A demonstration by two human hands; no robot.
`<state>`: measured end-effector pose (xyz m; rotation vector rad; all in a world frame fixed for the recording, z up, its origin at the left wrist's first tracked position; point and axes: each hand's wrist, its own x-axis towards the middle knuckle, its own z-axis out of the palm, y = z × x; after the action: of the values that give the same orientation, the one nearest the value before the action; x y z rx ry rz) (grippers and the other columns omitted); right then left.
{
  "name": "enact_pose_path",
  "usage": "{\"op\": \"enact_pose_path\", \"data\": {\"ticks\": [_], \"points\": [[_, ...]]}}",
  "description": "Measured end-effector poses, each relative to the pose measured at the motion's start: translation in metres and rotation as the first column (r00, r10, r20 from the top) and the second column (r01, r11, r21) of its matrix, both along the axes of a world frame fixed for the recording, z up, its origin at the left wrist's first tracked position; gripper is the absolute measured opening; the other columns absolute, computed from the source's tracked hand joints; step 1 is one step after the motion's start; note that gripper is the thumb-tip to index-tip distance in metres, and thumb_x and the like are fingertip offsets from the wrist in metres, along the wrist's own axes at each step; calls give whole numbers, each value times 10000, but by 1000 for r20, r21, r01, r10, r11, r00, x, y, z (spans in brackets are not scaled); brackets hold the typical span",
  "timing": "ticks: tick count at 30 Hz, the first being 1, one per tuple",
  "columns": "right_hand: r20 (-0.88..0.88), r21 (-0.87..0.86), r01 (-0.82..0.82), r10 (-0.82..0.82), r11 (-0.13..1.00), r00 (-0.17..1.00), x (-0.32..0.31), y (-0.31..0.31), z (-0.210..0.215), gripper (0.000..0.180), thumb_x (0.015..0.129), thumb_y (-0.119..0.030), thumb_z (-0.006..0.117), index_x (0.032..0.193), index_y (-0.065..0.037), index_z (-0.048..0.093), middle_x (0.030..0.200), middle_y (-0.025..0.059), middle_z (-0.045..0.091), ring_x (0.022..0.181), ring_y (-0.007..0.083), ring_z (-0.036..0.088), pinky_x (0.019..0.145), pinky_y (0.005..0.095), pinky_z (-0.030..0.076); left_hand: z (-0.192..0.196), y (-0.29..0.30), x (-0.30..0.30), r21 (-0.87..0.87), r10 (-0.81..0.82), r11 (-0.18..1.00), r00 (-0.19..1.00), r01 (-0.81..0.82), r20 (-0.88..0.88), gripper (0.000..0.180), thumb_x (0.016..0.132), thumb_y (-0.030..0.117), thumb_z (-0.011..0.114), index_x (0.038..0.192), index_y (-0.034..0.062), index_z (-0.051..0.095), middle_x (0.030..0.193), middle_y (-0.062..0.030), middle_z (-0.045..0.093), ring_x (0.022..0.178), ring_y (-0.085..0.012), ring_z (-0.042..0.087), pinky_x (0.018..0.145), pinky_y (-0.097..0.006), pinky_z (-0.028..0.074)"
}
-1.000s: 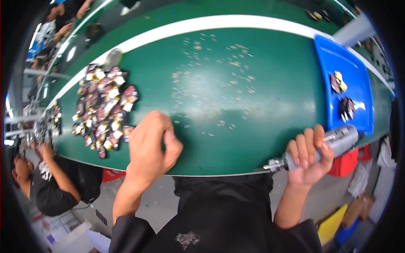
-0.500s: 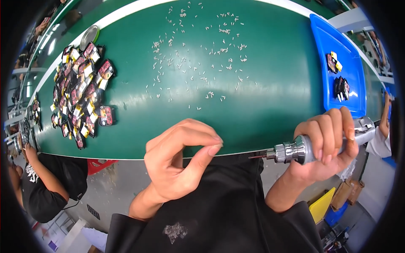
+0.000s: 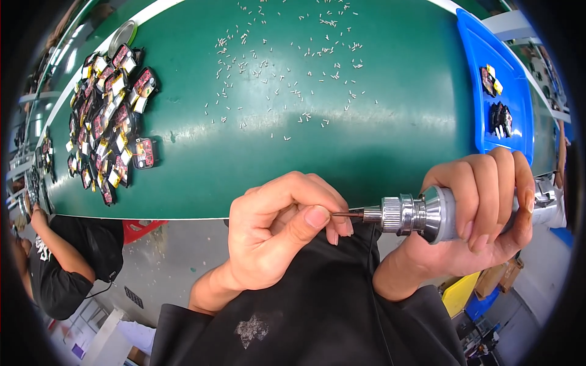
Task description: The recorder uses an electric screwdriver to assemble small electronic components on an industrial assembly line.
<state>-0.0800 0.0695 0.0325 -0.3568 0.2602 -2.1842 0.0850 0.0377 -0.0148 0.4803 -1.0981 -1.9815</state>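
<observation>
My right hand (image 3: 488, 201) is wrapped round the body of a silver-grey power screwdriver (image 3: 406, 215), held level with its thin bit (image 3: 351, 214) pointing left. My left hand (image 3: 271, 232) is closed in a pinch, thumb and forefinger meeting at the tip of that bit. Whatever sits between those fingertips, if anything, is hidden. Both hands are raised at the near edge of the green table (image 3: 390, 128). On its far middle part many tiny pale screw-like pins (image 3: 296, 93) lie scattered.
At the left, small black units with yellow-and-white parts (image 3: 107, 122) lie in a heap, a round green-rimmed dish (image 3: 124, 38) behind it. A blue tray (image 3: 516, 116) at the right holds a few similar units. A person in black (image 3: 70, 262) sits at the far left.
My two hands have come together: the left moved right and the screwdriver's bit now reaches its fingertips. The whole view has shifted slightly.
</observation>
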Motion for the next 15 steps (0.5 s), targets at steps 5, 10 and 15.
{"op": "enact_pose_path", "data": {"ticks": [5, 10, 15], "points": [[-44, 16, 16, -16, 1000, 999, 2, 0, 1, 119, 771, -82, 607, 808, -82, 495, 571, -3, 438, 447, 91, 449, 460, 230, 393, 3, -2, 1, -86, 15, 996, 994, -5, 112, 179, 951, 88, 540, 865, -66, 565, 777, -171, 620, 656, -191, 589, 595, -295, 493], [-145, 16, 26, -24, 1000, 989, 1, 5, -1, 116, 774, -90, 608, 814, -82, 499, 564, -5, 436, 443, 90, 450, 451, 233, 387, 3, -4, -2, -297, 125, 954, 959, -45, 256, 25, 844, -82, 584, 830, -64, 593, 755, -144, 628, 646, -190, 596, 558, -275, 474], [-115, 30, -25, 28, 999, 993, -8, 5, -8, 101, 791, -98, 601, 825, -81, 508, 561, -3, 434, 439, 91, 448, 444, 238, 373, -5, -4, -9, -632, 293, 774, 911, -47, 290, 148, 720, -144, 641, 829, -55, 593, 690, -130, 593, 588, -271, 583, 533, -317, 463]]}}
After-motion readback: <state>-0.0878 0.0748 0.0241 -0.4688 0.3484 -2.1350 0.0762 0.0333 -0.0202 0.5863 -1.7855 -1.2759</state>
